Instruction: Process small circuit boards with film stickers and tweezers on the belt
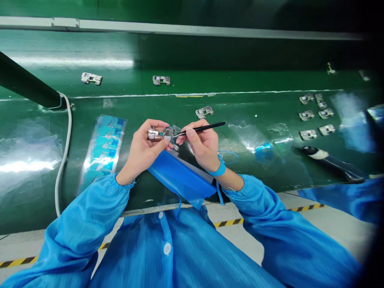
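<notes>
**While the left hand steadies a module, the right brings tweezers to it**

Taking the small metal module [152, 135] as the dial's centre, with twelve at the far side, the left hand [147, 147] pinches it between thumb and fingers, its upper face exposed, apparently so that the right hand [204, 143] can reach it. The right fingers grasp black tweezers [207, 127] like a pen, shaft slanting toward two o'clock and thin tips at the module; whether they touch, I cannot tell. Both wrists come in low, which probably steadies them.

A blue pouch [183, 176] lies at five o'clock, close to the near edge of the table [144, 108]. The strip of blue film pieces [103, 148] and, beyond it, a grey cable [66, 148] bound movement toward nine. One loose board [204, 112] sits just beyond the right hand at two; twelve o'clock offers more room before the next board [161, 80].
</notes>
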### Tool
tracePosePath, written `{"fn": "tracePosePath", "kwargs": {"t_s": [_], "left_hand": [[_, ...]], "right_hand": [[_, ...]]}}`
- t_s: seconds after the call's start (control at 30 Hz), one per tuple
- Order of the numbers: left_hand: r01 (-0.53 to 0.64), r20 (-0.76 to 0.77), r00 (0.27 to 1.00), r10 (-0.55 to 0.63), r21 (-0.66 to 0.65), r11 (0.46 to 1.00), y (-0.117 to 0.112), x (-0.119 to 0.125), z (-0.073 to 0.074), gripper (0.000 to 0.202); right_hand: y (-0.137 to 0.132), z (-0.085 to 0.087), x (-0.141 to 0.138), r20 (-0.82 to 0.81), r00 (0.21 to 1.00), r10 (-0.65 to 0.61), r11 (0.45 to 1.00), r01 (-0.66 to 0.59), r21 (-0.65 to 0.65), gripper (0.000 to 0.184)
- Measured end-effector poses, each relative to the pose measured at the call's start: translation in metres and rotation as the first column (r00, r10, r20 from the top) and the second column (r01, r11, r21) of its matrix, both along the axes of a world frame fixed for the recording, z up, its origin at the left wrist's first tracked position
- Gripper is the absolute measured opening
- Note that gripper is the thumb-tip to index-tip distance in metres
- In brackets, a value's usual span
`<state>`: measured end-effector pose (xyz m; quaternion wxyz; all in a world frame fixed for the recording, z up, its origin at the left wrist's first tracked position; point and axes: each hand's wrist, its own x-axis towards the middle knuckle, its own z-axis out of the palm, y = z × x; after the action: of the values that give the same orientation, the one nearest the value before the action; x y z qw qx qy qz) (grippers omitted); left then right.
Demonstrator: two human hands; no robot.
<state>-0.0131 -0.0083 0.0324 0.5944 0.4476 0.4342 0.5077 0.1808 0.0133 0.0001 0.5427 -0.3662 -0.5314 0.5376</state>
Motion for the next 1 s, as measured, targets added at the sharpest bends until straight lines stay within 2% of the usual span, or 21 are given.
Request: {"fn": "tracePosePath", "kwargs": {"t_s": [0.17,0.33,0.47,0.53,0.63,0.77,0.87,1.0], "left_hand": [[-0.004,-0.013,1.0,0.004,-0.004,1.0,0.0,-0.001,0.001,0.034],[-0.065,-0.042,0.997,0.066,0.014,0.998,0.002,0.0,-0.001,0.047],[-0.043,-0.034,0.998,0.043,0.009,0.999,0.003,-0.001,-0.004,0.046],[-0.029,-0.013,0.999,0.029,0.019,0.999,0.003,-0.003,-0.006,0.042],[-0.005,0.053,0.999,0.004,0.025,1.0,0.004,-0.004,-0.009,0.034],[0.035,0.156,0.987,-0.032,-0.02,0.999,0.005,-0.004,-0.011,0.029],[-0.002,0.094,0.996,0.004,-0.028,1.0,0.005,-0.003,-0.011,0.032],[-0.017,-0.034,0.999,0.018,0.029,0.999,0.005,-0.003,-0.012,0.044]], "right_hand": [[0.002,0.0,0.001,-0.039,0.996,-0.077,0.997,0.077,0.0,0.034],[0.004,0.001,0.002,-0.032,0.994,-0.108,0.994,0.107,-0.007,0.035],[0.01,0.003,0.004,-0.02,0.978,-0.207,0.975,0.207,0.085,0.042],[0.012,0.003,0.007,0.001,0.985,-0.173,0.98,0.172,0.104,0.039],[0.012,0.002,0.011,0.133,0.991,-0.027,0.996,0.015,0.086,0.031],[0.009,-0.002,0.011,0.268,0.958,0.098,0.993,-0.11,0.031,0.037],[0.01,-0.005,0.009,0.279,0.95,0.141,0.989,-0.146,-0.004,0.04],[0.012,-0.003,0.003,0.302,0.933,0.194,0.978,-0.209,0.017,0.044]]}}
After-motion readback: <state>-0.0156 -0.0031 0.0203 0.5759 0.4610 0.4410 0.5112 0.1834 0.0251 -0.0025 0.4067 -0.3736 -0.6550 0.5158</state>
